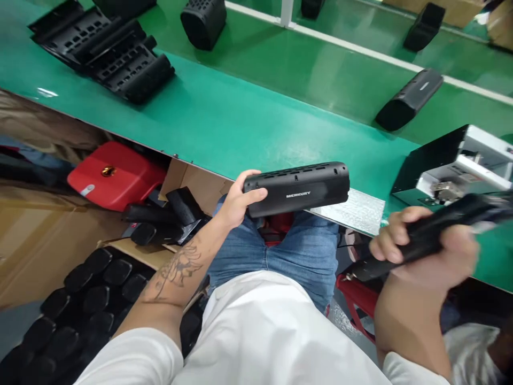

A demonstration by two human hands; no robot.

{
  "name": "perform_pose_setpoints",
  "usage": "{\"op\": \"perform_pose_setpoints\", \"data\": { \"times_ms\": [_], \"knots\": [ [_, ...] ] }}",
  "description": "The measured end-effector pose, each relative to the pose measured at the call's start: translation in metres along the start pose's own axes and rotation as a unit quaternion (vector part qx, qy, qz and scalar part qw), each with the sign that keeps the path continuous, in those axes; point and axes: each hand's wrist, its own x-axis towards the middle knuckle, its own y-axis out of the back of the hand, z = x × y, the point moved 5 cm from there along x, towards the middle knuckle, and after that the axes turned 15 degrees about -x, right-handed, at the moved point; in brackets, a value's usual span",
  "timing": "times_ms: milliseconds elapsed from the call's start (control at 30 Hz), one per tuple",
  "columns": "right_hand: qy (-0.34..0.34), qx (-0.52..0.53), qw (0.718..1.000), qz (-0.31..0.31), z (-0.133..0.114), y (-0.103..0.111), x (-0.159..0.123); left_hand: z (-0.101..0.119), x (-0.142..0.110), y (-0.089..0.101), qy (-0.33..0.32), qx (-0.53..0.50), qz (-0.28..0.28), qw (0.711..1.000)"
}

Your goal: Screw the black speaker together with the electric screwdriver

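My left hand (236, 200) grips one end of a long black speaker housing (298, 188) with white lettering on its side, held level above my lap at the green table's (224, 117) near edge. My right hand (420, 248) is closed around a black elongated part (433, 235), blurred, at the right near a black and silver machine (452, 168). Below are my blue jeans and white shirt.
A pile of black slotted shells (104, 48) lies at the table's far left. More black housings (409, 99) sit farther back. To my left, a cardboard box (80, 305) holds several black housings upright, beside a red stool (114, 174).
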Motion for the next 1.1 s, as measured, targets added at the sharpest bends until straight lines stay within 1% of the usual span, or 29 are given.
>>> {"op": "perform_pose_setpoints", "data": {
  "times_ms": [67,133,167,233,333,433,567,700,833,967,1100],
  "knots": [
    [-0.032,-0.008,0.999,0.003,0.043,-0.033,0.007,0.008,-0.024,0.025,0.034,-0.035,0.030,0.998],
    [-0.052,-0.014,0.998,0.018,0.075,-0.061,0.011,0.013,-0.046,0.042,0.050,-0.053,0.042,0.996],
    [-0.056,-0.015,0.998,0.021,0.086,-0.071,0.012,0.015,-0.057,0.047,0.057,-0.058,0.044,0.996],
    [-0.059,-0.014,0.998,0.011,0.097,-0.085,0.013,0.017,-0.074,0.055,0.063,-0.058,0.047,0.995],
    [-0.054,-0.011,0.998,-0.023,0.101,-0.096,0.011,0.022,-0.091,0.059,0.044,-0.044,0.042,0.997],
    [-0.042,-0.016,0.998,-0.037,0.099,-0.100,0.007,0.030,-0.101,0.059,0.001,-0.019,0.035,0.999],
    [-0.027,-0.036,0.998,-0.043,0.098,-0.100,0.002,0.045,-0.107,0.057,-0.059,0.026,0.036,0.997],
    [-0.015,-0.026,0.999,-0.031,0.100,-0.098,-0.001,0.054,-0.106,0.054,-0.082,0.067,0.031,0.994],
    [-0.015,-0.009,1.000,-0.013,0.100,-0.097,-0.001,0.053,-0.097,0.051,-0.058,0.065,0.028,0.996],
    [-0.026,-0.012,0.999,-0.018,0.098,-0.099,-0.001,0.047,-0.087,0.049,0.007,0.037,0.046,0.998],
    [-0.037,-0.028,0.999,-0.018,0.096,-0.099,-0.002,0.038,-0.082,0.054,0.064,0.018,0.072,0.995]
  ]
}}
